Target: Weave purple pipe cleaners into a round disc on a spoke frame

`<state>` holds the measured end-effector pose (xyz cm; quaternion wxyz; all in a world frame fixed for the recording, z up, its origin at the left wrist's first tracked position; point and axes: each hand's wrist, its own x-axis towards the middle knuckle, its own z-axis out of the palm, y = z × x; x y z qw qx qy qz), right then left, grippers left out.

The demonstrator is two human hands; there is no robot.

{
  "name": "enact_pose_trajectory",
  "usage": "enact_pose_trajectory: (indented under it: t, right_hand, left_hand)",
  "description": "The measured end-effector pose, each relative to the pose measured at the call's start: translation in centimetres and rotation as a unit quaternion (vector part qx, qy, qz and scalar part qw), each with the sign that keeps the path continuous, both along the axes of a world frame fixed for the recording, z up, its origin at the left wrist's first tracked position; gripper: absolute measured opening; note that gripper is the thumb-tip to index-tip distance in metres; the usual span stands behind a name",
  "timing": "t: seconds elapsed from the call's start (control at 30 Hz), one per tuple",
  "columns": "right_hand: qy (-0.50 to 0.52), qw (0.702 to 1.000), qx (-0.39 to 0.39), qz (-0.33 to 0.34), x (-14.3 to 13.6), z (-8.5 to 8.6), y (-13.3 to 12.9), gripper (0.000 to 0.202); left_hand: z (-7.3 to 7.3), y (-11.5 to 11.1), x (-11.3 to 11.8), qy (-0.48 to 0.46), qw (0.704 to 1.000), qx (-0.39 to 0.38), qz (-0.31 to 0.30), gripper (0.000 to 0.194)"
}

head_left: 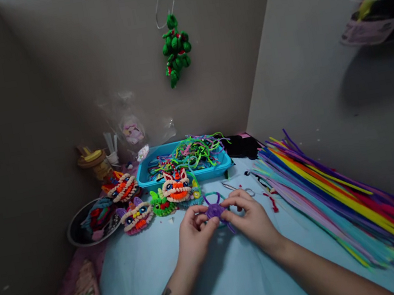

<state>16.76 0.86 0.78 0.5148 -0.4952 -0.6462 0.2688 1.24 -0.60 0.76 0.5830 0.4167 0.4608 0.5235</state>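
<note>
Fuzzy, rounded purple piece (214,210) with slender bent strands (231,228)
Left hand (195,232) and right hand (250,215) were partly closed, pinching its opposite sides

Both hands (221,219) pinch close together, palms inward, forearms (308,259) angling in.

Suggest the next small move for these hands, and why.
Probably keep the left hand pinching the purple piece while the right hand shifts to the purple end: both hands grip the piece, and that end sticks out below, seemingly unheld.
</note>
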Motion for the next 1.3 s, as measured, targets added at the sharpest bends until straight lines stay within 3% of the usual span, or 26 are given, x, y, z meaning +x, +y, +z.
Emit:
enact_pose_trajectory:
  t: [0.23,0.43,0.6,0.87,1.07,1.3]
  right_hand:
    - [-0.007,1.000,0.005,-0.028,-0.1,-0.2,0.0,0.012]
    - [-0.052,0.997,0.043,-0.040,0.0,-0.2,-0.2,0.004]
    - [-0.061,0.998,0.031,-0.014,0.2,-0.1,0.0,0.005]
    - [-0.051,0.996,-0.058,0.053,0.7,0.4,0.4,0.007]
    - [-0.018,0.987,-0.122,0.102,1.3,-0.1,0.9,0.010]
    - [-0.036,0.993,-0.085,0.077,0.9,0.2,0.6,0.011]
  left_hand:
    - [0.2,0.0,0.1,0.017,1.000,0.003,0.012,0.034]
    - [0.1,-0.2,0.1,0.046,0.999,0.015,0.010,0.030]
    - [0.1,-0.2,0.1,0.063,0.998,0.022,0.013,0.029]
    - [0.0,-0.2,-0.1,0.123,0.991,0.050,0.001,0.023]
    - [0.1,-0.2,0.2,0.115,0.992,0.035,-0.028,0.028]
    - [0.2,0.2,0.1,0.094,0.995,0.009,0.018,0.035]
